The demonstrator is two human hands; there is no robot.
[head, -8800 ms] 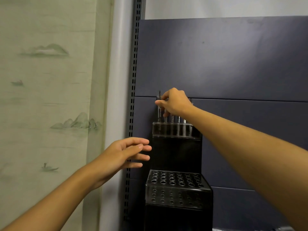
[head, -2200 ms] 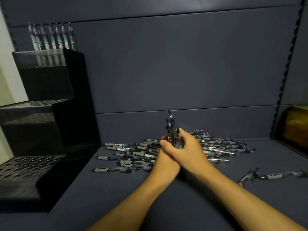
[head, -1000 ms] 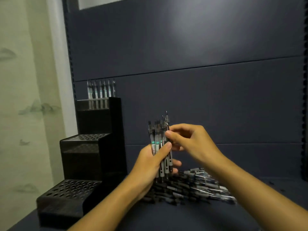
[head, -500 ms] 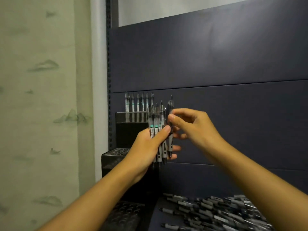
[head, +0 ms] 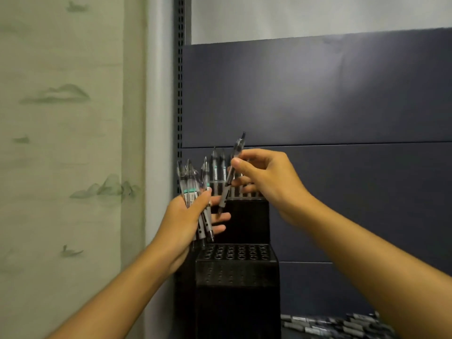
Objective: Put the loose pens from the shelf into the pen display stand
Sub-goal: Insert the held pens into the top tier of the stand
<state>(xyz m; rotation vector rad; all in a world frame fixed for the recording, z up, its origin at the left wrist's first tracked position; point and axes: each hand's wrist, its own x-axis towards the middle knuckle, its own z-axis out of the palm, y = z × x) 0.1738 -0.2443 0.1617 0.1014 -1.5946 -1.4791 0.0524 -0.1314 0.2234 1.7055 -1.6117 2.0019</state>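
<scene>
the right hand (head: 266, 179) has its thumb and fingers (head: 238, 165) pinched together on a single pen (head: 231, 172), held tilted with its clip end up and to the right and its grey grip and tip hanging down toward the left. just left of that tip, the left hand (head: 188, 216) has its thumb and fingers curled round a bundle of pens (head: 195, 199), which stand roughly upright and fan out a little above the fist, their tips poking out below the palm. the two hands are near each other but not touching. right behind and below both hands stands the black pen display stand (head: 236, 265), stepped in tiers; its middle tier, a grid of round holes, sits directly under the hands. on the top tier behind the right hand's fingers a row of pens (head: 217, 167) stands upright. far down to the right of the hands, a heap of loose pens (head: 337, 326) lies on the shelf. behind everything is the dark blue back panel (head: 330, 94), and to the left of the left hand a pale green wall covering (head: 61, 143) with faint mountain motifs.
</scene>
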